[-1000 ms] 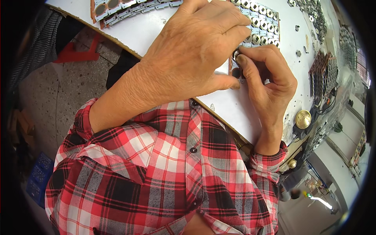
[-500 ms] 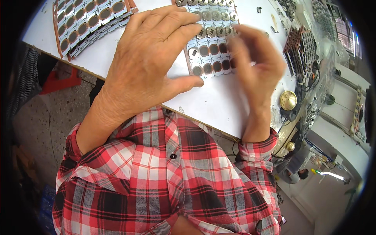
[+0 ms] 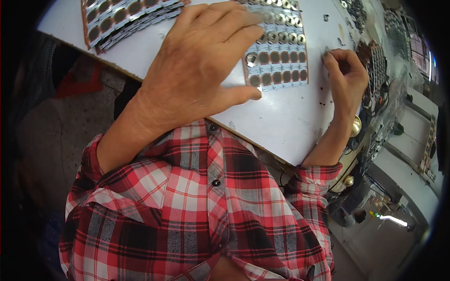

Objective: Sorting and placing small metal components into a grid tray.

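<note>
A panel of small circuit boards [image 3: 277, 75] lies on the white tabletop. Shiny metal clips [image 3: 283, 37] sit on its farther rows, while the two near rows show mostly bare dark round pads. One lone clip [image 3: 251, 58] stands at the left end of the second row from the near edge. My left hand [image 3: 187, 70] is spread palm down over the panel's left side, fingers apart, hiding part of it. To the right of the panel, my right hand [image 3: 349, 75] pinches thumb and forefinger together around a small metal piece, mostly hidden at the fingertips.
A stack of similar panels [image 3: 133, 21] lies at the far left of the table. Loose clips [image 3: 341, 41] and a heap of metal parts [image 3: 354, 11] are at the far right. Another panel stack [image 3: 376, 61] and a brass-coloured dome [image 3: 356, 125] stand beyond my right hand.
My right hand has moved right, from over the panel's right edge to the tabletop beside it, its fingers now pinched. My left hand stays spread at the panel's left side.
</note>
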A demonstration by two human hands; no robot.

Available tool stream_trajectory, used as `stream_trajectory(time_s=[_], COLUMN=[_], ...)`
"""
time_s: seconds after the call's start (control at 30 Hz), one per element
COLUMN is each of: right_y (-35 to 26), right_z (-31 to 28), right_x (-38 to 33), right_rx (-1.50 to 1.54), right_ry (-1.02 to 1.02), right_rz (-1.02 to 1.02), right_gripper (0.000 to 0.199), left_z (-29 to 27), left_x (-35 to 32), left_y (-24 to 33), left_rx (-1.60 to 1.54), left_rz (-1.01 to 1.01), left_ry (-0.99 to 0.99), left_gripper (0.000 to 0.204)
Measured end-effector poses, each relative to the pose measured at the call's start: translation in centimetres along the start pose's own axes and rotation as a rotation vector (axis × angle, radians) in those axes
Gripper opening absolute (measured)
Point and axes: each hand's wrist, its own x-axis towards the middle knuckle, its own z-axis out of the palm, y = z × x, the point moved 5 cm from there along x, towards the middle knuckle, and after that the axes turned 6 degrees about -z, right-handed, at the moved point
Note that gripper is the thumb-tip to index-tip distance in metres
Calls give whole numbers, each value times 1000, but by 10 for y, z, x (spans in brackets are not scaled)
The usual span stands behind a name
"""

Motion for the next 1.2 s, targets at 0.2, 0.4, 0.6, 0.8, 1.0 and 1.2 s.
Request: stream_trajectory(time_s=[0.2, 0.4, 0.6, 0.8, 1.0, 1.2], right_y=[-61, -86, -91, -83, -84, -89], right_z=[42, 50, 39, 53, 61, 64], right_x=[-27, -34, -32, -35, -39, -39], right_rx=[729, 201, -30, 505, 497, 380], right_ry=[-308, -306, -226, -201, -278, -277], right_rz=[25, -218, -426, -102, 0, -139], right_gripper=[8, 16, 13, 16, 16, 13], left_z=[-3, -41, -4, -36, -41, -41], left_x=[-9, 12, -2, 8, 12, 12], left_y=[9, 26, 3, 27, 26, 25], left_rx=[93, -314, -102, -109, -342, -339], left_rz=[315, -251, 68, 70, -251, -251], left_ry=[307, -313, 37, 23, -296, -294], left_gripper=[60, 74, 73, 74, 75, 75])
